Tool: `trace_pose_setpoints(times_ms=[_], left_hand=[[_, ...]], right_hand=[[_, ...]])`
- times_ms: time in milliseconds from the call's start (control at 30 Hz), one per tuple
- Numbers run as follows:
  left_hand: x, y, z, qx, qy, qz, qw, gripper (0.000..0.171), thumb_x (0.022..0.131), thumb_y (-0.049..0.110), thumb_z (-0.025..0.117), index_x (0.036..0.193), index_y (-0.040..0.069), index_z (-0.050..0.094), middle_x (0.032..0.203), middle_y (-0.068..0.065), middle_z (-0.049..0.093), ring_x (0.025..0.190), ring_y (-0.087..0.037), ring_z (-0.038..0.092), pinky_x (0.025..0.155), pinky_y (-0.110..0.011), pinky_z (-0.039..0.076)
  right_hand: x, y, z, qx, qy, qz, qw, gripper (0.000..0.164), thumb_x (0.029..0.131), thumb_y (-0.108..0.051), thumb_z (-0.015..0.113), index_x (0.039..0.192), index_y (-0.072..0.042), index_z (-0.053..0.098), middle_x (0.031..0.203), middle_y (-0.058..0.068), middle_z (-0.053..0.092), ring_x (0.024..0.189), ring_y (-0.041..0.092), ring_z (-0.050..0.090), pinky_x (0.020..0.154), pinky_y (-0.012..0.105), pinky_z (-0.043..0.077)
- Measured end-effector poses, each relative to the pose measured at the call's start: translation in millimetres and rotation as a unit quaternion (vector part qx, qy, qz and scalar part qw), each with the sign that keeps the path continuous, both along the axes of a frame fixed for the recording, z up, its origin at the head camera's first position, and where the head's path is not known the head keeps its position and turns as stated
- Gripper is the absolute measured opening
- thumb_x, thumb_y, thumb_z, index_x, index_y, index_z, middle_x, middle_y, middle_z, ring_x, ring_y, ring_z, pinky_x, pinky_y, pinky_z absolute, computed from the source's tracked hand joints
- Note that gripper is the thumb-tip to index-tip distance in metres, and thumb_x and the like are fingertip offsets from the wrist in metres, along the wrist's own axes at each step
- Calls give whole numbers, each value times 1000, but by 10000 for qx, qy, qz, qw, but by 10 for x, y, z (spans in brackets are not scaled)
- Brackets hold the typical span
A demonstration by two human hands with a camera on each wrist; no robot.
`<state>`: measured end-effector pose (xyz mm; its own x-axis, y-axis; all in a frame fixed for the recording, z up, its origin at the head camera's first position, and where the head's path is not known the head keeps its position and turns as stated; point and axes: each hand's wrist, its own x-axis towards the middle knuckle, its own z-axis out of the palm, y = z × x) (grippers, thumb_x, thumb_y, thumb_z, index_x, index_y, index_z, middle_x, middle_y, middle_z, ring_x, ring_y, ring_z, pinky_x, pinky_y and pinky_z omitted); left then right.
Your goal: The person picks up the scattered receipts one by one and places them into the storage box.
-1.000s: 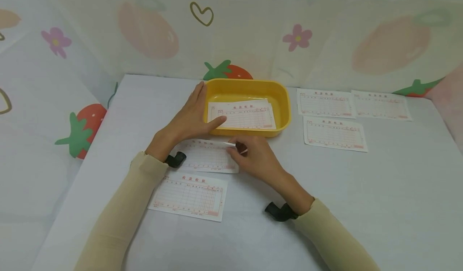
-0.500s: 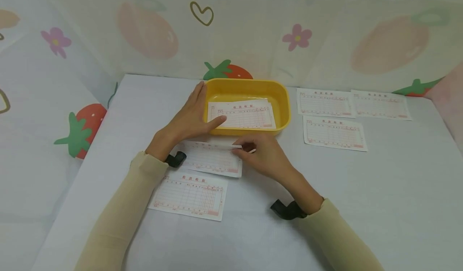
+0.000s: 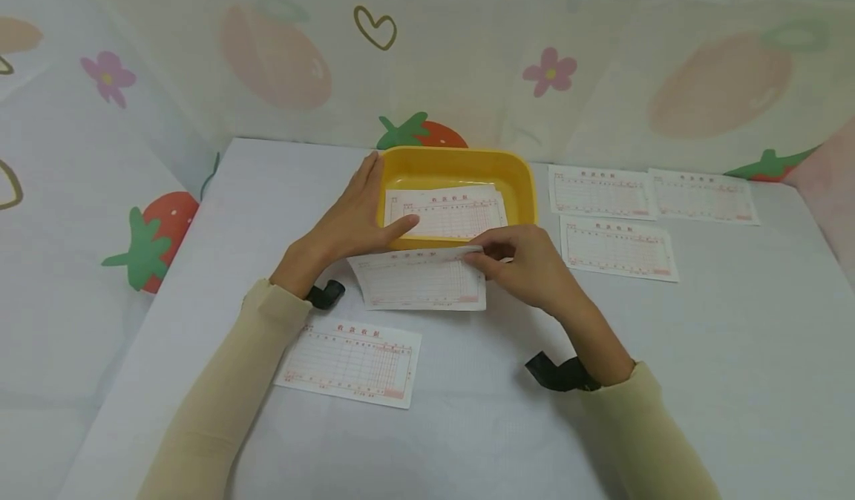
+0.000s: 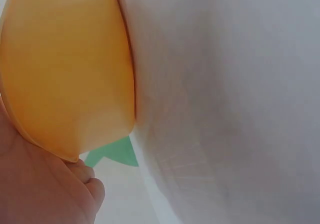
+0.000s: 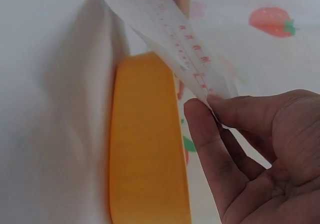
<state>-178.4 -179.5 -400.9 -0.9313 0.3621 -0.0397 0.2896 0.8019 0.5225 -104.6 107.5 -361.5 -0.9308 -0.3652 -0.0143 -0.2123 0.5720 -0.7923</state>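
Note:
A white receipt slip with red print (image 3: 424,285) is pinched near its upper right corner by my right hand (image 3: 531,270). Raised and tilted, it stands just in front of the yellow plastic basin (image 3: 461,160). In the right wrist view the slip (image 5: 175,34) bends away from my thumb and index finger. My left hand (image 3: 347,222) rests against the basin's left end, fingers stretched along the outside and thumb reaching over the front rim. Inside the basin lies a stack of receipts (image 3: 454,211). The left wrist view shows the basin's outer wall (image 4: 70,69) beside my hand.
Another receipt (image 3: 350,363) lies on the white table (image 3: 467,426) near my left forearm. To the basin's right lie three more: one at the back (image 3: 601,191), one at far right (image 3: 704,196) and one in front (image 3: 617,248). A printed cloth hangs behind.
My right hand has moved right and toward the basin, drawing the pinched receipt up off the table. My left hand and the basin stay in place.

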Motion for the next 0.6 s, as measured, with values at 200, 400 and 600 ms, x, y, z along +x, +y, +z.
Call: trace_pose_setpoints(times_ms=[200,400,600], left_hand=[[-14,-23,-7,137,-86,-21,9999,120,95,66,63,170,6,-9,180,-12,-10,168,-32,1,137,-52,16],[-5,-39,-42,181,-17,-41,9998,119,92,60,67,170,7,-6,180,-13,-8,168,-33,3,136,-55,17],[7,-47,-26,57,39,85,9999,108,93,40,64,170,5,-4,180,-13,-7,168,-33,5,136,-53,18]], right_hand=[[-106,184,65,-107,-391,-356,9985,21,97,-20,78,114,-8,79,107,11,78,96,25,74,71,22,59],[-185,379,67,-628,-642,-777,9929,30,100,-23,75,123,-5,75,116,15,77,91,21,75,81,25,65],[-285,473,46,-1337,-567,-1133,9829,29,101,-22,74,122,-3,74,115,12,75,91,13,75,83,24,65]])
